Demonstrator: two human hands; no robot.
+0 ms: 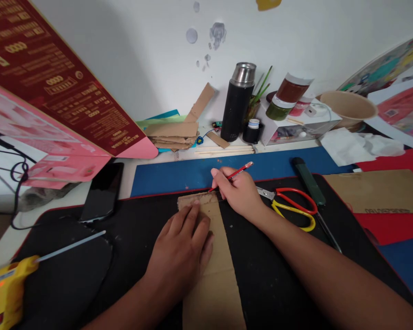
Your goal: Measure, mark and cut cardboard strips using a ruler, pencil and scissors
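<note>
A long strip of brown cardboard lies on the black mat, running from the bottom edge of the view to the mat's far side. My left hand rests on its left part, fingers stretched out toward the far end. Across that far end lies a narrow cardboard piece, near my left fingertips. My right hand grips a red pencil, its tip down at the far right corner of the cardboard. Beside my right wrist lie scissors with one red and one yellow handle.
A green utility knife and a thin metal rod lie right of the scissors. A yellow glue gun and a phone are at left. A black thermos and stacked cardboard scraps stand along the wall.
</note>
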